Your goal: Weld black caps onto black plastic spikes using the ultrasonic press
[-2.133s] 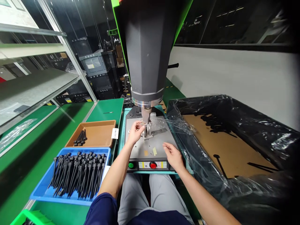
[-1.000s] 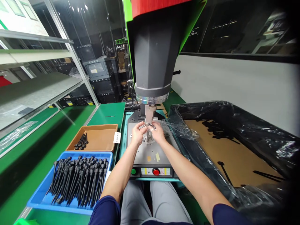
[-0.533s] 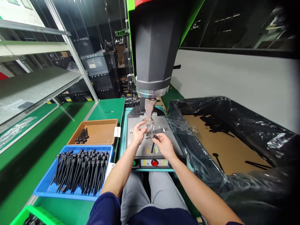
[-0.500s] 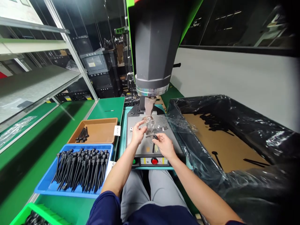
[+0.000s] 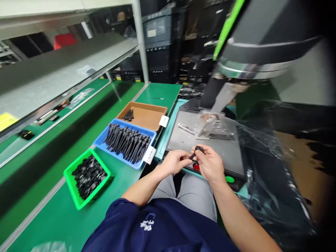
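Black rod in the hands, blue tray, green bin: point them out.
Black rod (image 5: 194,154), head view, on its shaft.
Blue tray (image 5: 123,156), head view, on its near wall.
Green bin (image 5: 71,183), head view, on its left wall.

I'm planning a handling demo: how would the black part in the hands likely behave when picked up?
The black part is probably stiff: it looks slim and straight between the left hand and right hand. It may be head-heavy, since the end at the right hand looks wider. Being so slim, it should be light.
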The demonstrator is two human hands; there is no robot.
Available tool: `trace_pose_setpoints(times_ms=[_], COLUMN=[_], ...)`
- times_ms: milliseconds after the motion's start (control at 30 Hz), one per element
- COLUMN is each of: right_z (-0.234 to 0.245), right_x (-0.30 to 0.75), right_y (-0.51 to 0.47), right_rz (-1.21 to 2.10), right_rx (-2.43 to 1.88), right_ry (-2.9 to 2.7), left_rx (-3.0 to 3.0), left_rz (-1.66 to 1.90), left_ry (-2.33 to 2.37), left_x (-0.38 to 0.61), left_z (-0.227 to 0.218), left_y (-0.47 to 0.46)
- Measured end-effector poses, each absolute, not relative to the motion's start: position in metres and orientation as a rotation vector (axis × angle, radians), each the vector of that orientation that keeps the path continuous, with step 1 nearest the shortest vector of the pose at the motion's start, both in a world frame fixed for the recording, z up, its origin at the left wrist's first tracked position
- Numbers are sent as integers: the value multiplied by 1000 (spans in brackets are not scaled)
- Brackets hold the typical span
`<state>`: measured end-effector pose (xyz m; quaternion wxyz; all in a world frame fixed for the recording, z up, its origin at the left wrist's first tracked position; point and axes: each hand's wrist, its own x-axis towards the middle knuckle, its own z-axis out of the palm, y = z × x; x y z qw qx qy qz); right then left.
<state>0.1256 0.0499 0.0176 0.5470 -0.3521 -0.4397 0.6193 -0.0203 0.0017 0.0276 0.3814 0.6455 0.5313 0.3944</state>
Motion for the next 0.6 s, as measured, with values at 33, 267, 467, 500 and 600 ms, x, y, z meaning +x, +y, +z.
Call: trace_pose_setpoints(times_ms=[33,267,467,500,600], right_z=[18,9,-2,-3,-9], right_x=[122,129,143,146,153], right_y=[47,36,33,33,30], right_rz=[1521,1643,1710,1714,1707], right_rx=[-825,-954,-1030,-1031,-1055], right_ry=[-1059,-1117,-1002,-984,-954], left_rx=[1659,1488,1168,1169,1267], left_rz=[1017,1211,1165,1138,888], left_ry=[1397,2056,2241,2249,2317], left_x=[-31,-142,-207,-211,-212], left_z=[30,43,46,46,45], left_y=[-5,-62,-76,-75,-70])
